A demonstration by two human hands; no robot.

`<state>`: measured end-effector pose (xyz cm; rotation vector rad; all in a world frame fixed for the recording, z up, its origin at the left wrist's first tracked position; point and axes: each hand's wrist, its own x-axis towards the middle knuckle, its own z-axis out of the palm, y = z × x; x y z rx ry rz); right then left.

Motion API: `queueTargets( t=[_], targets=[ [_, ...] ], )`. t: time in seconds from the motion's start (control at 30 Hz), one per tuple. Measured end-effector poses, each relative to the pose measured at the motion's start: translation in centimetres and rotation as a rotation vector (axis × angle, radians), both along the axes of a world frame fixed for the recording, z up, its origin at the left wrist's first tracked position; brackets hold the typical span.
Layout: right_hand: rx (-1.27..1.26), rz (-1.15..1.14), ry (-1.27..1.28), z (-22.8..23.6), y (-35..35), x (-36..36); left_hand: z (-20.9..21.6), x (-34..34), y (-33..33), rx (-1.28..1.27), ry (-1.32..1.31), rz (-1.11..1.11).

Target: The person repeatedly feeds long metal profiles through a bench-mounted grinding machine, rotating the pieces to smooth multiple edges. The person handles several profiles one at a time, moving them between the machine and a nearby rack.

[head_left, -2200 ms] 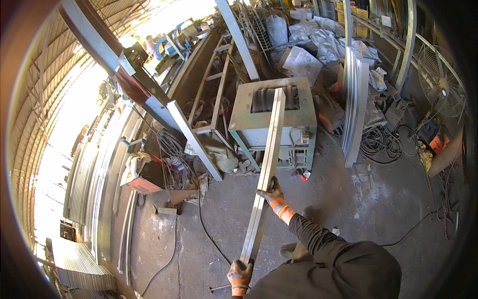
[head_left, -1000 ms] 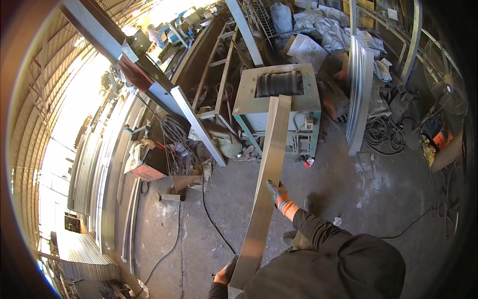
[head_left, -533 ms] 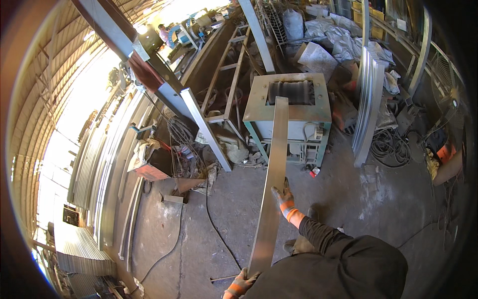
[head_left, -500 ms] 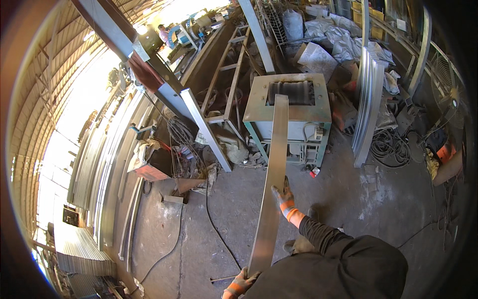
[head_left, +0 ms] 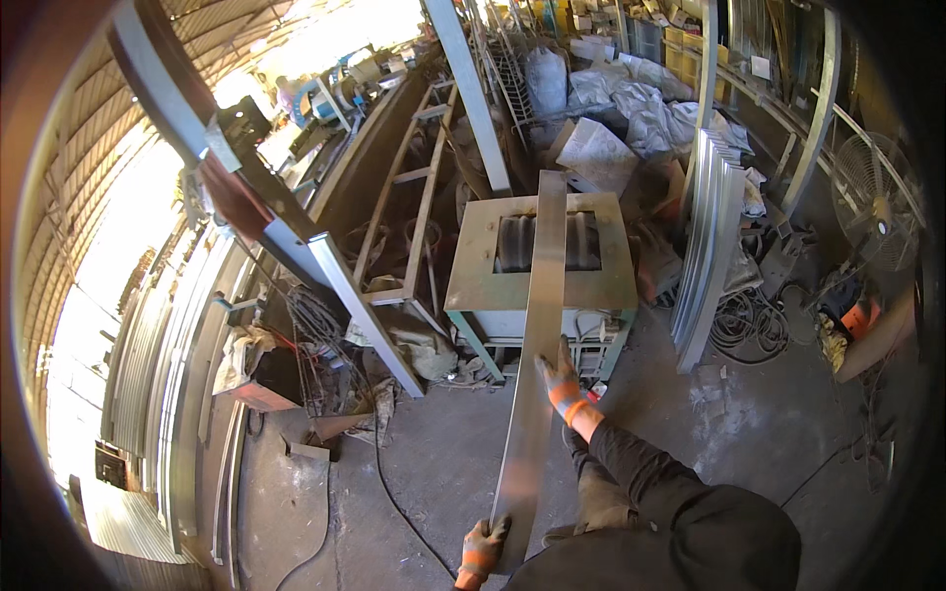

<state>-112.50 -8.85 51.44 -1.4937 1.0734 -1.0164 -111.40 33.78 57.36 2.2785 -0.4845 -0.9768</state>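
Observation:
A long, flat silvery metal bar (head_left: 532, 355) stretches away from me, its far end over the dark roller-like opening (head_left: 581, 241) in the top of a green and grey machine (head_left: 468, 286). My left hand (head_left: 483, 547), in a grey and orange glove, is closed on the bar's near end at its left edge. Farther up, my right hand (head_left: 562, 384), gloved alike, holds the bar's right edge, with the fingers partly hidden behind it. Whether the bar touches the machine top I cannot tell.
Ridged metal lengths (head_left: 709, 227) stand upright right of the machine, near coiled cable (head_left: 749, 325) and a fan (head_left: 877, 207). On the left are a leaning metal post (head_left: 365, 315), a ladder-like frame (head_left: 404, 227) and stacked long profiles (head_left: 187, 374). A black cable (head_left: 384, 483) crosses the floor.
The bar has moved forward with both hands, so its far end now reaches past the machine's opening. I have come closer to the machine, and the view has shifted.

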Motion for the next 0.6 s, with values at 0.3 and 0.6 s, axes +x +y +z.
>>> queueTargets(
  t=[0.3, 0.6],
  targets=[
    [-0.714, 0.052, 1.019, -3.6, -39.4, 17.3, -8.1, 9.9, -37.8, -0.068, 0.114, -0.038],
    [-0.676, 0.022, 1.101, -6.0, -57.4, 23.3, -13.3, 15.3, -56.4, -0.223, 0.278, 0.061]
  ],
)
